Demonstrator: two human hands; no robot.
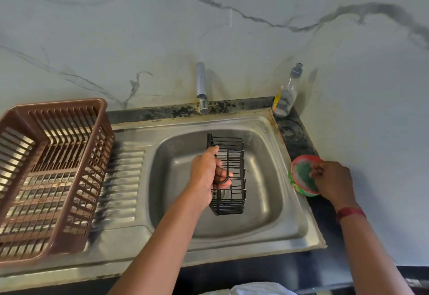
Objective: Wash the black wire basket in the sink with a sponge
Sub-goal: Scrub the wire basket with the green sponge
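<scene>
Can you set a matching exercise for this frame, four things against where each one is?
Things:
1. wire basket
2. dish rack
3. soap bottle
4. sponge

Places:
A. in the round tub right of the sink, under the right hand
B. on the drainboard, left of the basin
C. held over the basin by the left hand
D. at the back right corner, by the wall

Pairs: 1-C, 2-B, 3-D, 4-A
</scene>
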